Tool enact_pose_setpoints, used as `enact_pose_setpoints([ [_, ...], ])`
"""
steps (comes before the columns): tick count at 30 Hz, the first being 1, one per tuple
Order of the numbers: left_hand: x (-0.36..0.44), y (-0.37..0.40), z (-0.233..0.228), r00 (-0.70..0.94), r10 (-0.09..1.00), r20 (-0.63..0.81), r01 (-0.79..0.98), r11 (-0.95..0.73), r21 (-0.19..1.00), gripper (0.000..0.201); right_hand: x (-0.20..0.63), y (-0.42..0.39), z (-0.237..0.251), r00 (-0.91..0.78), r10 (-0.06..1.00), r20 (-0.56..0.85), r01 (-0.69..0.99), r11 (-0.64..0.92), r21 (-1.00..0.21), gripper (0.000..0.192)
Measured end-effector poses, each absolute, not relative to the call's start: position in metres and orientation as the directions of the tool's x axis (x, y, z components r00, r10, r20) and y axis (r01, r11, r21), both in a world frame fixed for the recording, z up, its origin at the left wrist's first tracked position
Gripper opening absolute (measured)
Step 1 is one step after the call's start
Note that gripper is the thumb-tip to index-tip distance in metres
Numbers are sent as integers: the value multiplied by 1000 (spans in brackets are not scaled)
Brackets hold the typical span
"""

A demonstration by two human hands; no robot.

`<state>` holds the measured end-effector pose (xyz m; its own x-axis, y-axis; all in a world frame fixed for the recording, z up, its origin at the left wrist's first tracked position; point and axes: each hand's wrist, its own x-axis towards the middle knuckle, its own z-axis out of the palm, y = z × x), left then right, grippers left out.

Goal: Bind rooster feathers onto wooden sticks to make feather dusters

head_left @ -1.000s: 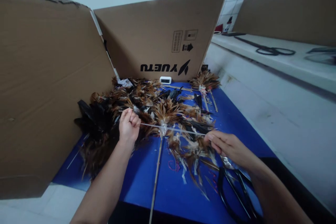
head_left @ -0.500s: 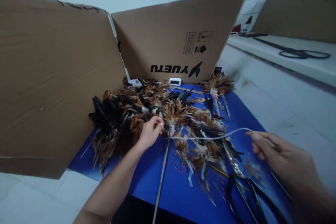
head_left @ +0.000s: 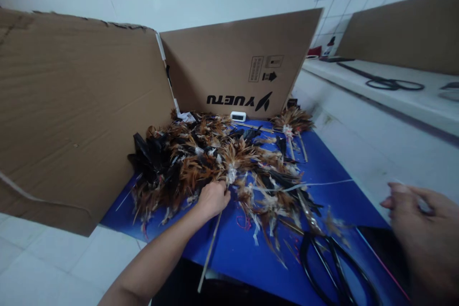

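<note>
One hand (head_left: 212,197) — on feathers (head_left: 201,158), seemingly.

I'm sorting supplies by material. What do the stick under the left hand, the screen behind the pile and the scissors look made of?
The stick looks like bamboo or wood: thin, pale tan, matte. The screen is corrugated cardboard: brown, creased, with printed marks. The scissors have glossy black handles, plastic or coated metal; the blur leaves that open. The left hand grips the stick where feathers are bound on.

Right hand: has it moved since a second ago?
Yes. The right hand has swung out rightward, away from the feather pile and past the scissors, near the blue mat's right edge.
</note>
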<state>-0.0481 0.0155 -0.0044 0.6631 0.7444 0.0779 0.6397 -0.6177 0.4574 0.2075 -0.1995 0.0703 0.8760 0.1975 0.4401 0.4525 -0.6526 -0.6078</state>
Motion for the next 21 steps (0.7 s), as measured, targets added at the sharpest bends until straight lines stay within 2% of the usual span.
enact_pose_setpoints([
  [4, -53, 21, -6, 628, 756, 184, 504, -576, 644, 17, 209, -203, 75, 862, 224, 455, 482, -642, -596, 20],
  [8, -57, 19, 2, 635, 742, 214, 391, -548, 740, 20, 214, -197, 57, 830, 417, 371, 558, -622, -550, 25],
  [10, -58, 16, 10, 632, 743, 220, 367, -537, 760, 21, 218, -191, 40, 762, 570, 306, 643, -612, -461, 30],
  [12, -60, 12, 19, 627, 745, 227, 336, -521, 785, 22, 219, -185, 26, 625, 709, 327, 779, -540, -319, 32],
  [13, -60, 10, 24, 625, 746, 229, 318, -512, 798, 23, 216, -182, 21, 550, 746, 376, 835, -489, -253, 33],
  [15, -60, 5, 32, 615, 751, 238, 281, -491, 824, 25, 203, -175, 22, 459, 737, 496, 885, -426, -186, 34],
  [16, -60, 2, 35, 610, 755, 242, 264, -481, 836, 25, 193, -170, 26, 446, 715, 538, 892, -401, -207, 33],
  [18, -59, -4, 41, 600, 761, 248, 224, -457, 861, 25, 166, -158, 38, 443, 696, 566, 893, -285, -349, 30],
  [19, -58, -8, 44, 596, 763, 251, 203, -445, 872, 25, 151, -151, 44, 466, 703, 538, 863, -225, -453, 29],
  [21, -57, -16, 47, 597, 761, 255, 166, -429, 888, 25, 122, -135, 54, 497, 778, 384, 723, -126, -679, 28],
])
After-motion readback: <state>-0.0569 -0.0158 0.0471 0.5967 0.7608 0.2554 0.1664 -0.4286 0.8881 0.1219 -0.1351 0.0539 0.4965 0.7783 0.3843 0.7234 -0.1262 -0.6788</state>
